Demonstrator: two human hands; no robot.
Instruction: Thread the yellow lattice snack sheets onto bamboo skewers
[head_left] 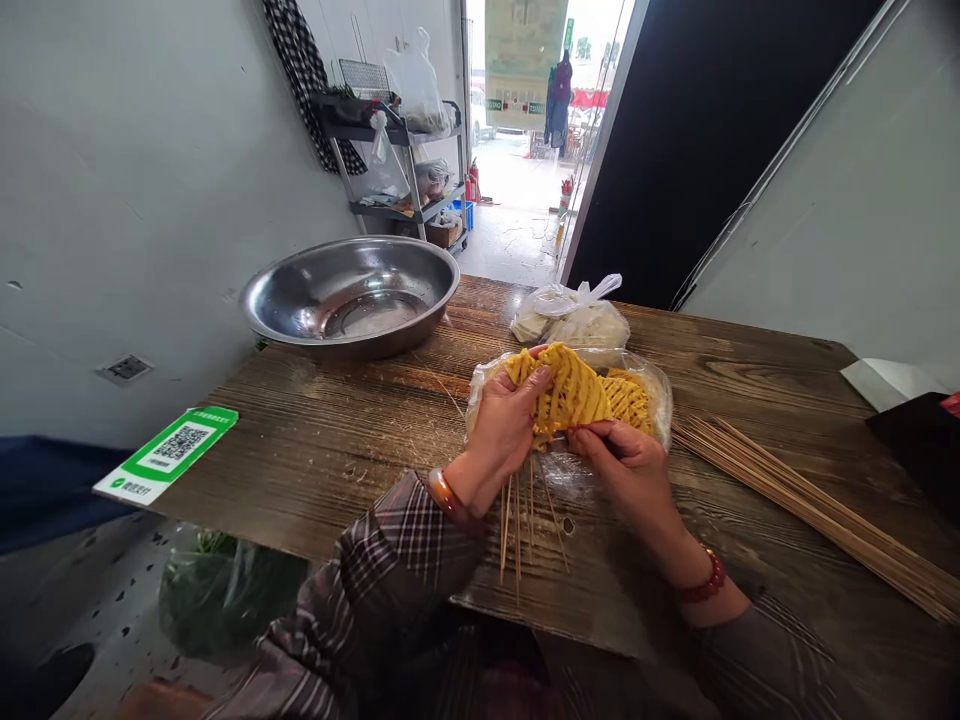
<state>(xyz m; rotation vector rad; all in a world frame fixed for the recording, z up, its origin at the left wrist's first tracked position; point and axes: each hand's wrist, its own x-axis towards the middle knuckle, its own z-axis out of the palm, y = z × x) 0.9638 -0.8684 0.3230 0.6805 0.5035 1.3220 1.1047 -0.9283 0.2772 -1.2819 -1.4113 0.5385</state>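
Note:
Between my hands is a yellow lattice-cut piece of food (pixel 568 388) that looks like dried tofu, stretched and tilted. My left hand (pixel 504 425) grips it with the thumb on top. Several thin bamboo skewers (pixel 517 530) point down from beneath that hand; whether they run through the piece is hidden. The fingers of my right hand (pixel 626 460) pinch its lower right edge. Just behind, a clear plastic bag (pixel 660 395) lies opened with more yellow lattice pieces (pixel 628 398) in it.
A large steel basin (pixel 352 340) stands at the table's far left. Behind the opened bag sits a tied plastic bag (pixel 577 320) of pale pieces. Loose bamboo skewers (pixel 810 505) lie to the right. A green QR-code card (pixel 176 450) is at the left edge; a shelf cart (pixel 405 135) stands beyond.

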